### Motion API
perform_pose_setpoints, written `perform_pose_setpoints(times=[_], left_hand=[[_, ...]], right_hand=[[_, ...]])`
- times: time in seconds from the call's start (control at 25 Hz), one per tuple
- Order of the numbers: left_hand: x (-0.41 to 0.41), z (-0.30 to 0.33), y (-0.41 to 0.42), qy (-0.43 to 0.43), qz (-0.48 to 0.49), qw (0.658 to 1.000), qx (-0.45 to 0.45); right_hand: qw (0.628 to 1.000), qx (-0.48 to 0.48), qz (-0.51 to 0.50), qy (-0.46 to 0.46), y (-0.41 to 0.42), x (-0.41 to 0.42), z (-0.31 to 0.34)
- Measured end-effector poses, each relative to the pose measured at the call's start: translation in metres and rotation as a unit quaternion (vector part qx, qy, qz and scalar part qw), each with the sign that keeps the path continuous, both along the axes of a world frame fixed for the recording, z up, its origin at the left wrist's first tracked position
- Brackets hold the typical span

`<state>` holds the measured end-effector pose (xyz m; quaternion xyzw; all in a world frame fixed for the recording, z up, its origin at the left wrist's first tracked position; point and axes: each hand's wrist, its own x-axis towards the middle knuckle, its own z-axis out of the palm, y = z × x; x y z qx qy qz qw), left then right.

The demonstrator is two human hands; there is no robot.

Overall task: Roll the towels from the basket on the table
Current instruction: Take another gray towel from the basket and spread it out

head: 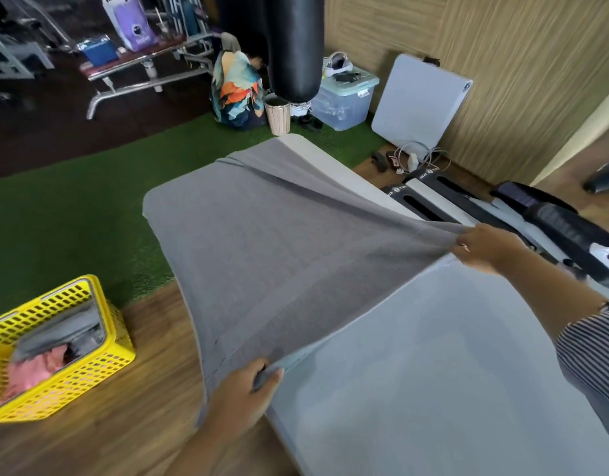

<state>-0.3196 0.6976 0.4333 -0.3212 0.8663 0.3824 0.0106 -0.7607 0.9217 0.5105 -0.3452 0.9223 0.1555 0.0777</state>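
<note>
Grip: both hands pinch the near edge of the grey towel [261, 255], one at each near corner, fingers curled round the cloth.
Left hand [243, 389]: clenched on the towel's corner at the counter's left edge, thumb on top, cloth bunched under it.
Right hand [485, 249]: grasping the towel's other corner above the counter's right edge, lifting it so a fold runs from there toward the far end.
Counter [433, 372]: a pale grey top; its near half is bare, its far half lies under the towel.
Grey towel: spread flat over the counter's far part, its left side hanging down over the counter's left edge, its near edge raised off the top between the two hands.
Floor [131, 424]: wood planks left of the counter, green turf beyond them.
Basket [100, 365]: yellow, perforated, on the wood floor well left of the counter, tilted.
Basket contents: a grey towel [66, 328] and a pink towel [35, 369] crumpled inside, touching each other.
Punching bag [292, 46]: black, hanging beyond the counter's far end.
Sleeve [594, 352]: striped, at the counter's right side.
</note>
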Motion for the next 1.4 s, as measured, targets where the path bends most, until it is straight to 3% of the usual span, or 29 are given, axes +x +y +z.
perform_pose_setpoints(times=[0.52, 1.0, 1.28, 1.4], left_hand=[[0.081, 0.015, 0.138, 0.044, -0.005, 0.998, 0.044], [0.05, -0.005, 0.277, 0.07, 0.096, 0.993, 0.021], [0.028, -0.015, 0.38, 0.022, 0.117, 0.991, 0.053], [0.028, -0.023, 0.402, -0.027, 0.079, 0.995, 0.045]], right_hand=[[0.999, -0.038, -0.02, 0.017, 0.143, 0.103, 0.023], [0.999, -0.011, 0.001, -0.04, 0.233, 0.041, 0.003], [0.997, 0.038, 0.013, -0.067, 0.312, 0.015, -0.018], [0.996, 0.046, 0.011, -0.079, 0.329, 0.015, -0.031]])
